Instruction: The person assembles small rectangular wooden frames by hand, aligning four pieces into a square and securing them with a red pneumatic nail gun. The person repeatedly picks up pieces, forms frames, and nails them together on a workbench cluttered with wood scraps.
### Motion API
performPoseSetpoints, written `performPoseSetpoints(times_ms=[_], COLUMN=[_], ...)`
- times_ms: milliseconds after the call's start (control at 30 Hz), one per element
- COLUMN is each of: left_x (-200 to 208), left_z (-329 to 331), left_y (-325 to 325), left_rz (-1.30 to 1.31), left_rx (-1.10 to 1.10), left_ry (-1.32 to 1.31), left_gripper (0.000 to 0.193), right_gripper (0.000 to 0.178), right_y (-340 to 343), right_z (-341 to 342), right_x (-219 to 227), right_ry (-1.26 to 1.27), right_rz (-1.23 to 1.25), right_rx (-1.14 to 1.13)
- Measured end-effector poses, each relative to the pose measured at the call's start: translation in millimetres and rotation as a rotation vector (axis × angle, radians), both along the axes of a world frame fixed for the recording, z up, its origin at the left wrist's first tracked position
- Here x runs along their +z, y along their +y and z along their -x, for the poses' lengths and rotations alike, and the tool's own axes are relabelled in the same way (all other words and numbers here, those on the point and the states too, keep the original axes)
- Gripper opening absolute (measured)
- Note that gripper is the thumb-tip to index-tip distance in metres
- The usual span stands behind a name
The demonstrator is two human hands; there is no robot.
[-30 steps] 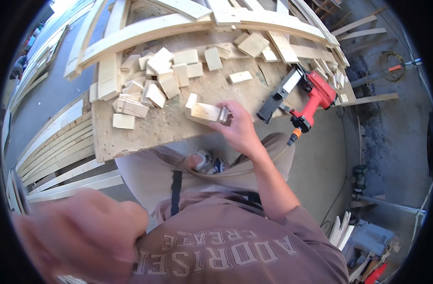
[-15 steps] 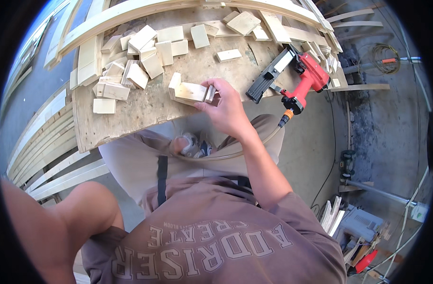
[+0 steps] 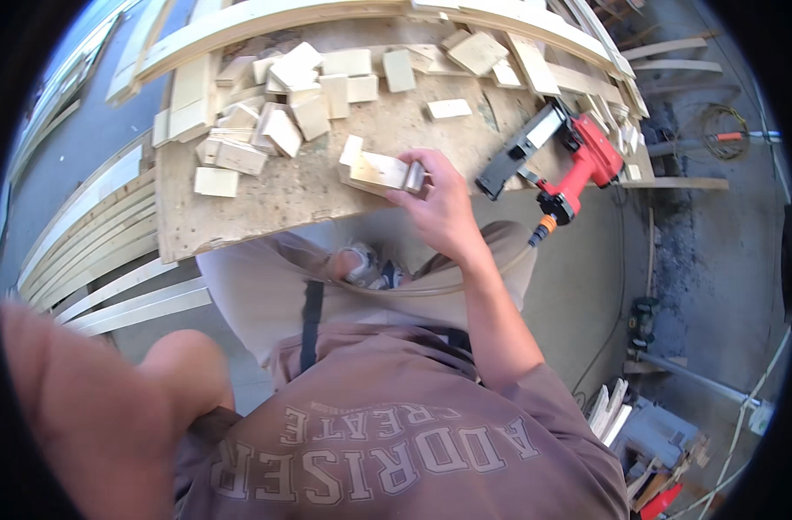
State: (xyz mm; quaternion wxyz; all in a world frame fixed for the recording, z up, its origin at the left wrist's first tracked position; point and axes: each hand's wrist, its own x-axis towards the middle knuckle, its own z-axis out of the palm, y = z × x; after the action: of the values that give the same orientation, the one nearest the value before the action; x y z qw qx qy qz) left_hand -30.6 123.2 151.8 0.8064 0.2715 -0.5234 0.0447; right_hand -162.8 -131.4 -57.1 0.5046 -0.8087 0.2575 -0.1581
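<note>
My right hand (image 3: 438, 201) is closed on one end of a small pale wooden block assembly (image 3: 377, 170) near the bench's front edge. This piece has a flat middle and an upright block at each end; thumb and fingers pinch the right end. My left arm (image 3: 84, 407) is bent up close at the lower left, smeared by motion, and its hand lies outside the picture. To the right of my right hand, a red nail gun (image 3: 587, 165) with a black magazine rests on the bench, its hose running toward my lap.
A pile of loose wooden blocks (image 3: 279, 108) covers the back left of the plywood bench (image 3: 205, 221). A single block (image 3: 449, 108) lies nearer the middle. Long boards (image 3: 266, 30) run across the far side. Lumber strips (image 3: 93, 234) are stacked at left. A grey case (image 3: 660, 429) stands lower right.
The whole view has shifted, so bench and tools appear further right and slightly lower. My left arm has moved and blurred. My right hand keeps its grip on the block assembly.
</note>
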Motion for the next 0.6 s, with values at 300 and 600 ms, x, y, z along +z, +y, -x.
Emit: performPoseSetpoints(times_ms=[300,600], left_x=[-205,-224], left_z=[-27,-41], left_y=[-72,-86], left_rz=[-1.125,-1.182], left_rx=[0.298,0.034], left_ry=[0.014,0.106], left_gripper=[0.092,0.071], right_gripper=[0.049,0.049], right_y=[1,-10], right_z=[6,4], right_x=[24,21], right_ry=[-0.069,-0.125], right_rz=[-0.059,-0.101], right_rx=[-0.013,0.092])
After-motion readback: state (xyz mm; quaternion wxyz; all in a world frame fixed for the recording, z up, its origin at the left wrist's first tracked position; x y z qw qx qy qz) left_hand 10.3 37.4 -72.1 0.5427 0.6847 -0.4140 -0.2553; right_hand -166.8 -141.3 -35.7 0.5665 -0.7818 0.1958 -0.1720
